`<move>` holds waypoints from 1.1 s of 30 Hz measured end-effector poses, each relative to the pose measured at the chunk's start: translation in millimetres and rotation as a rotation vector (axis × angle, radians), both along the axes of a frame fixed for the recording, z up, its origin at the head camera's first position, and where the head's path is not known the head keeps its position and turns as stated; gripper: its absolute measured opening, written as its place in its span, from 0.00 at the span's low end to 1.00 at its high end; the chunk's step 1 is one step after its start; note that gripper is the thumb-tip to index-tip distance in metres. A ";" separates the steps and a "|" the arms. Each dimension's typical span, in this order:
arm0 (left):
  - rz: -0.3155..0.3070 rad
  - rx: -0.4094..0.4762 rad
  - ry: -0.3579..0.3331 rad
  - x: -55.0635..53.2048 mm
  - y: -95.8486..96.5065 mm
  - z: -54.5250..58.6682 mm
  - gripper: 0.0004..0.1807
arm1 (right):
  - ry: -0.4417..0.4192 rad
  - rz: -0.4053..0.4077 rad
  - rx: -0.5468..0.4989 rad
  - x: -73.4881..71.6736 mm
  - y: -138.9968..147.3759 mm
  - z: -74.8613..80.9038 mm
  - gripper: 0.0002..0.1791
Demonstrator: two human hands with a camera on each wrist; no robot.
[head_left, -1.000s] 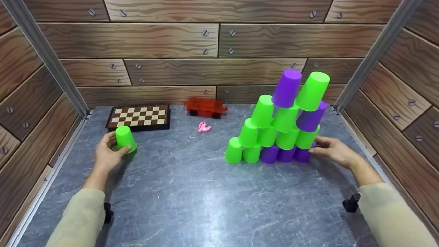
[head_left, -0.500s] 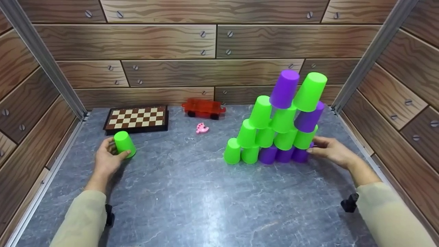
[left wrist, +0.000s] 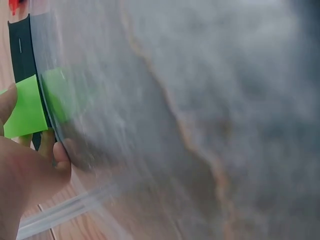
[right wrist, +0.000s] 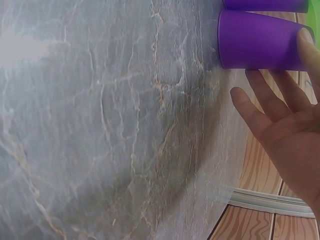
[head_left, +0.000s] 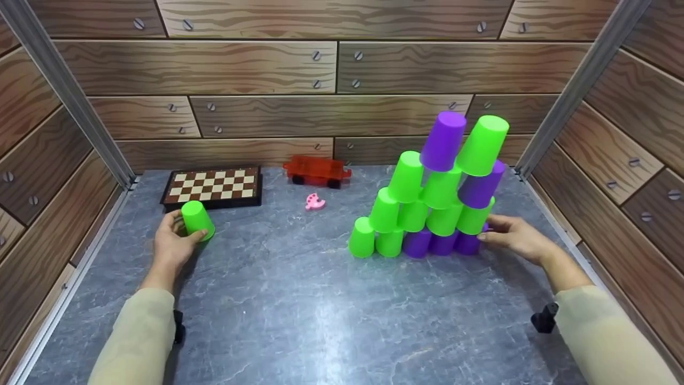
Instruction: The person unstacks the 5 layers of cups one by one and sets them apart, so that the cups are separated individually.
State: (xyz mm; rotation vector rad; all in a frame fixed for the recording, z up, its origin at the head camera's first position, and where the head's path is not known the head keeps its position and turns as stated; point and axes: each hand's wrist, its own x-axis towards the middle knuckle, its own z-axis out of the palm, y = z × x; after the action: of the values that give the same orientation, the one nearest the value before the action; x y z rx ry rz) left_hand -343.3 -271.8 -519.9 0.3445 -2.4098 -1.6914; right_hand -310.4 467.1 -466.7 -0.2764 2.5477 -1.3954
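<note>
In the head view my left hand (head_left: pixel 175 239) grips an upside-down green cup (head_left: pixel 195 218), slightly tilted, in front of the chessboard. The left wrist view shows that green cup (left wrist: pixel 27 107) between thumb and fingers; whether its rim touches the table I cannot tell. To the right rises a stepped stack of upside-down green and purple cups (head_left: pixel 409 174), with a purple cup (head_left: pixel 444 141) and a green cup (head_left: pixel 485 145) on top. My right hand (head_left: pixel 515 238) holds the bottom row's right-end purple cup (right wrist: pixel 262 42), thumb in front, fingers behind.
A chessboard (head_left: pixel 214 184) lies at the back left. Beside it stand a red toy wagon (head_left: pixel 316 170) and a small pink toy (head_left: pixel 315 202). Wood-patterned walls (head_left: pixel 256 67) enclose the grey marbled table (head_left: pixel 299 299) at the back and sides.
My left hand and its green cup went a little lower in the picture, then a little back up and rightward. The right hand and the stack look the same; the head view shifted slightly.
</note>
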 end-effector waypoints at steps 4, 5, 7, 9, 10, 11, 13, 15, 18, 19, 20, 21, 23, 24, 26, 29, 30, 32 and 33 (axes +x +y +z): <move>0.002 -0.016 -0.018 -2.1 4.1 1.0 0.40 | 0.010 -0.003 0.002 0.5 1.1 -0.3 0.37; 0.002 -0.019 -0.023 -2.6 4.9 1.2 0.40 | 0.013 -0.005 0.001 0.6 1.2 -0.5 0.37; 0.001 -0.025 -0.035 -3.5 5.8 0.9 0.40 | 0.020 -0.005 0.001 0.6 1.5 -0.9 0.37; 0.002 -0.037 -0.049 -4.0 6.0 0.3 0.41 | 0.026 -0.004 0.003 0.5 1.5 -1.5 0.37; 0.003 -0.042 -0.055 -4.1 5.9 0.0 0.41 | 0.031 -0.003 0.006 0.4 1.4 -1.7 0.36; 0.004 -0.049 -0.059 -4.2 5.5 -0.5 0.42 | 0.033 -0.002 0.008 0.4 1.1 -1.8 0.36; 0.001 -0.061 -0.064 -3.7 4.6 -1.1 0.44 | 0.042 -0.002 0.018 0.5 0.6 -2.1 0.36; -0.006 -0.064 -0.060 -2.4 3.4 -1.1 0.46 | 0.048 -0.003 0.029 0.8 0.5 -2.5 0.36; -0.014 -0.067 -0.054 1.7 0.4 0.7 0.50 | 0.047 -0.008 0.030 1.3 0.3 -3.8 0.36; -0.013 -0.067 -0.051 3.7 -1.0 2.3 0.51 | 0.046 -0.008 0.029 1.3 0.3 -4.4 0.36; -0.010 -0.065 -0.048 6.0 -2.3 4.5 0.52 | 0.046 -0.008 0.028 1.3 0.4 -5.1 0.36; -0.004 -0.064 -0.045 8.5 -3.8 7.1 0.52 | 0.046 -0.008 0.023 1.2 0.4 -5.7 0.37; 0.009 -0.053 -0.039 14.3 -6.0 14.4 0.53 | 0.043 -0.006 0.007 0.8 0.2 -6.9 0.37; 0.015 -0.045 -0.032 17.3 -6.5 18.9 0.53 | 0.043 -0.004 0.001 0.5 0.0 -7.4 0.37; 0.029 -0.027 -0.011 23.4 -6.1 29.3 0.53 | 0.042 -0.001 -0.011 -0.3 0.1 -8.2 0.37; 0.048 -0.023 0.033 32.7 -1.6 48.5 0.53 | 0.038 0.000 -0.024 -1.1 0.1 -8.5 0.38; 0.048 -0.028 0.056 35.3 0.8 55.6 0.53 | 0.041 -0.001 -0.018 -1.2 0.3 -8.4 0.37; 0.044 -0.045 0.111 40.0 7.3 70.0 0.52 | 0.044 -0.004 -0.014 -1.2 0.6 -7.9 0.37; 0.037 -0.052 0.140 41.9 11.4 77.5 0.51 | 0.048 -0.006 -0.011 -1.1 0.8 -7.6 0.37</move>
State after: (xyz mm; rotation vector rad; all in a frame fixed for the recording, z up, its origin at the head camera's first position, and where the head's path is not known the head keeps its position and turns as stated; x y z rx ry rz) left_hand -301.4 -260.3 -442.4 0.2526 -2.3272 -1.5785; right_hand -311.5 467.9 -474.3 -0.3072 2.5819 -1.4223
